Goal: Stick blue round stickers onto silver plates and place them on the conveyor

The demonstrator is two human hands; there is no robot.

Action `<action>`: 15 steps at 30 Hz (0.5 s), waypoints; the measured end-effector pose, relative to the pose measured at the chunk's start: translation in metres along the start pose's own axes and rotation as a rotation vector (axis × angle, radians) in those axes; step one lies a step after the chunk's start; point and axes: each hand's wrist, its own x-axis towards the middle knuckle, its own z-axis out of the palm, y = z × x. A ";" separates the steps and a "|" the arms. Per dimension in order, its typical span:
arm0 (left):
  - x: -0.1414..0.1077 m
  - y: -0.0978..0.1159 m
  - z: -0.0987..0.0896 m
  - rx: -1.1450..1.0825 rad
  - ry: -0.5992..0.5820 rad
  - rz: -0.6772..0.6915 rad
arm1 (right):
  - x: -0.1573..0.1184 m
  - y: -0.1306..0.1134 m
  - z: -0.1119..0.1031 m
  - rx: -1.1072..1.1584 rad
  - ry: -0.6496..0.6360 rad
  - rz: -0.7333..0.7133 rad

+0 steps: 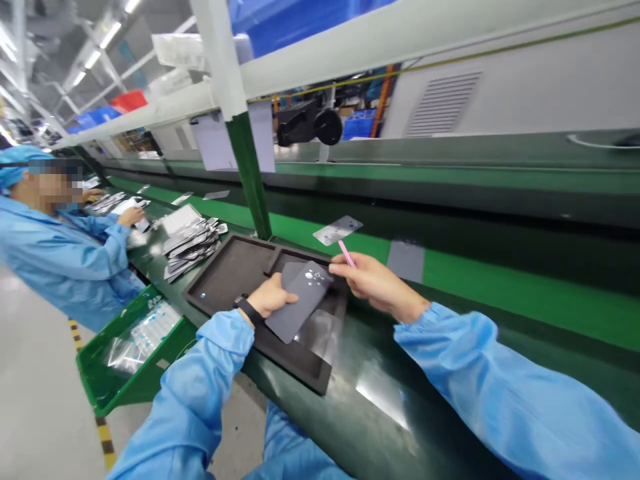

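Note:
My left hand, with a black band at its wrist, holds a dark grey flat panel by its left edge, thumb on top. The panel has a cluster of small bright spots near its upper end. It is tilted over a black tray, and part of another grey sheet shows behind it. Close to the panel's upper right corner, my right hand grips a pink pen-like tool between thumb and fingers. A clear film lies in the tray's lower right part.
A stack of panels lies left beyond the tray. A green bin with clear bags stands at the lower left. Thin sheets rest on the green strip. A green-white post rises behind the tray. A person in blue works at left.

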 end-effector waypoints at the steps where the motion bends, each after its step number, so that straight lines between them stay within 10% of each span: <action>1: 0.001 -0.001 0.004 0.072 0.048 0.002 | 0.001 0.005 0.002 -0.056 0.002 -0.004; 10: -0.025 0.008 -0.005 0.447 0.355 0.195 | 0.007 0.014 -0.002 -0.358 0.017 -0.182; 15: -0.026 -0.003 -0.104 0.435 0.690 0.127 | 0.004 0.012 -0.016 -0.582 0.044 -0.222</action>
